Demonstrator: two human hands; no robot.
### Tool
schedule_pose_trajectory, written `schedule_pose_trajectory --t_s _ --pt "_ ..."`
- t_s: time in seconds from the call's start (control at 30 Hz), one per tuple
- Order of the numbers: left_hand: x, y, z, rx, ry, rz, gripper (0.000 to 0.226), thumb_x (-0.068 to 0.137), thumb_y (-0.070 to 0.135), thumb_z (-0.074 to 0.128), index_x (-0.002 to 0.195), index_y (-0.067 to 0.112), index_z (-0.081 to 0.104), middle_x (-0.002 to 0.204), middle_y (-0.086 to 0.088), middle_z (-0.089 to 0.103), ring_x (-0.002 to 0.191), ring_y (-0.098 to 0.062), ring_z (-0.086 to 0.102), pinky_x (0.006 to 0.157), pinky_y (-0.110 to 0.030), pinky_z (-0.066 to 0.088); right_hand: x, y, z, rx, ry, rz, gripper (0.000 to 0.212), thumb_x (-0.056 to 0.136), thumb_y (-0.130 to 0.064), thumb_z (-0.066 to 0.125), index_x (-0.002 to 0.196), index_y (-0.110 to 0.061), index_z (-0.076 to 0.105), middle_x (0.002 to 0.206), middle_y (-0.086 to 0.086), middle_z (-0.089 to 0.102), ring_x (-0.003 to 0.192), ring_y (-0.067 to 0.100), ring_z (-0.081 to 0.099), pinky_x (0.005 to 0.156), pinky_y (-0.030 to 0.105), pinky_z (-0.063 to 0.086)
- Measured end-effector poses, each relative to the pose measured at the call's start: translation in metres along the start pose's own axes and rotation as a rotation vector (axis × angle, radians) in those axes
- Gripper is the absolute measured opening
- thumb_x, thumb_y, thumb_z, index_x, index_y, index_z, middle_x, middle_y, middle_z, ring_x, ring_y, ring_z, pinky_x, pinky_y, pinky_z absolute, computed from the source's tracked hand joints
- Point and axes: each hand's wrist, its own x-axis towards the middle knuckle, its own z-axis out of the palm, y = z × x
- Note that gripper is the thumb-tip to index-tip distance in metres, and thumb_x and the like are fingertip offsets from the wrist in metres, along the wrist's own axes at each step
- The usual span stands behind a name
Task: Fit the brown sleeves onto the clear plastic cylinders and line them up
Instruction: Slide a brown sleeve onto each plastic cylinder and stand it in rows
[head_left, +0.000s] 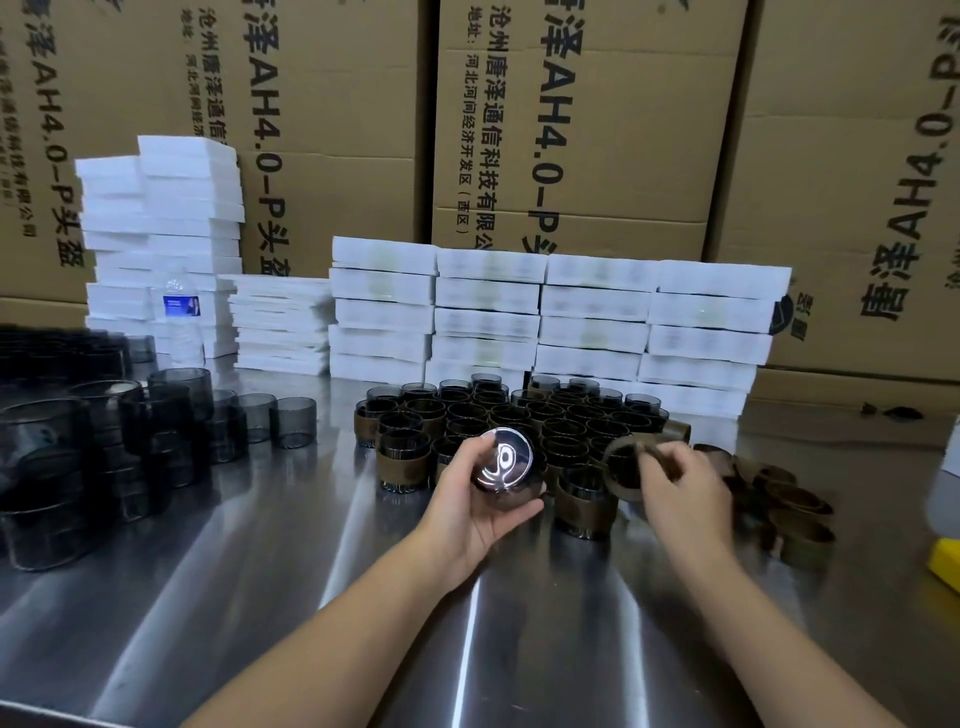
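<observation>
My left hand (475, 506) grips a clear smoky cylinder (503, 461) tilted so its shiny base faces me. My right hand (675, 483) pinches a brown sleeve (621, 465) by its rim, just right of the cylinder and apart from it. Behind both hands stands a block of several sleeved cylinders (514, 415) in rows on the steel table (291, 571). Loose brown sleeves (789, 509) lie in a heap at the right. Bare smoky cylinders (104, 431) stand stacked at the left.
Stacks of white foam boxes (545, 312) line the back of the table, with a water bottle (179, 317) at the left. Large cardboard cartons (587, 119) form a wall behind. A yellow object (948, 564) sits at the right edge.
</observation>
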Motion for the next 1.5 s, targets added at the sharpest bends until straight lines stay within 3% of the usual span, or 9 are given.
schedule_pose_trajectory --t_s 0.1,0.2,0.33,0.5,0.63,0.73,0.87,1.17,1.5 --pt "-0.001 -0.002 0.0 0.026 -0.011 -0.031 0.039 0.063 0.038 0.07 0.09 0.01 0.061 0.097 -0.021 0.07 0.084 -0.04 0.071 0.053 -0.03 0.058 -0.013 -0.013 0.01 0.17 -0.116 -0.06 0.017 0.09 -0.021 0.058 0.074 -0.02 0.064 0.075 -0.003 0.065 0.073 0.016 0.058 0.063 0.029 0.042" --pt "0.001 -0.003 -0.002 0.069 -0.028 -0.02 0.045 0.062 0.041 0.07 0.096 0.013 0.062 0.096 -0.017 0.072 0.084 -0.038 0.072 0.056 -0.03 0.058 -0.022 -0.02 0.014 0.299 -0.174 -0.077 0.02 0.091 -0.012 0.054 0.089 -0.023 0.071 0.066 -0.012 0.063 0.063 0.009 0.057 0.061 0.023 0.042" --pt "0.004 -0.004 -0.004 0.155 -0.044 -0.012 0.054 0.06 0.044 0.071 0.105 0.017 0.061 0.09 -0.011 0.074 0.087 -0.035 0.072 0.063 -0.033 0.059 -0.028 -0.025 0.014 0.489 -0.298 -0.028 0.039 0.093 -0.009 0.048 0.107 -0.043 0.063 0.051 -0.002 0.062 0.039 0.013 0.053 0.038 0.021 0.04" --pt "0.008 -0.008 -0.006 0.215 -0.044 -0.041 0.041 0.07 0.041 0.07 0.104 0.018 0.063 0.096 -0.013 0.074 0.081 -0.032 0.073 0.061 -0.033 0.058 -0.027 -0.026 0.014 0.412 -0.334 -0.027 0.05 0.092 -0.003 0.046 0.116 -0.046 0.055 0.056 0.001 0.063 0.042 0.013 0.055 0.041 0.022 0.044" --pt "0.011 -0.009 -0.01 0.233 -0.018 -0.062 0.028 0.087 0.035 0.063 0.108 0.018 0.064 0.1 -0.014 0.073 0.086 -0.034 0.072 0.062 -0.033 0.058 -0.022 -0.022 0.018 0.459 -0.239 0.023 0.031 0.082 -0.004 0.063 0.09 -0.032 0.052 0.077 0.0 0.066 0.061 0.016 0.059 0.054 0.03 0.047" --pt "0.012 -0.009 -0.012 0.274 0.005 -0.068 0.036 0.086 0.037 0.065 0.115 0.015 0.063 0.102 -0.016 0.073 0.09 -0.035 0.071 0.065 -0.034 0.059 -0.016 -0.022 0.018 0.586 -0.198 0.099 0.023 0.08 -0.001 0.067 0.075 -0.021 0.055 0.061 -0.004 0.063 0.059 0.016 0.054 0.056 0.03 0.045" --pt "0.011 -0.009 -0.01 0.305 0.006 -0.098 0.064 0.06 0.05 0.074 0.113 0.015 0.064 0.099 -0.013 0.074 0.088 -0.032 0.072 0.064 -0.033 0.058 -0.016 -0.025 0.012 0.661 -0.232 0.187 0.031 0.081 0.003 0.064 0.066 -0.023 0.072 0.065 -0.007 0.069 0.063 0.011 0.061 0.059 0.025 0.048" --pt "0.01 -0.006 -0.009 0.258 0.008 -0.188 0.056 0.089 0.056 0.05 0.12 0.011 0.057 0.094 -0.015 0.074 0.082 -0.034 0.073 0.06 -0.034 0.059 -0.019 -0.026 0.013 0.743 -0.454 0.332 0.02 0.093 -0.009 0.055 0.095 -0.02 0.072 0.09 0.002 0.073 0.078 0.014 0.067 0.047 0.019 0.049" --pt "0.008 -0.006 -0.007 0.272 0.031 -0.182 0.05 0.09 0.053 0.05 0.117 0.012 0.059 0.098 -0.016 0.071 0.085 -0.037 0.07 0.064 -0.036 0.06 -0.017 -0.026 0.02 0.747 -0.387 0.401 0.028 0.097 -0.002 0.037 0.084 -0.01 0.06 0.076 0.006 0.059 0.07 0.016 0.057 0.054 0.026 0.048"
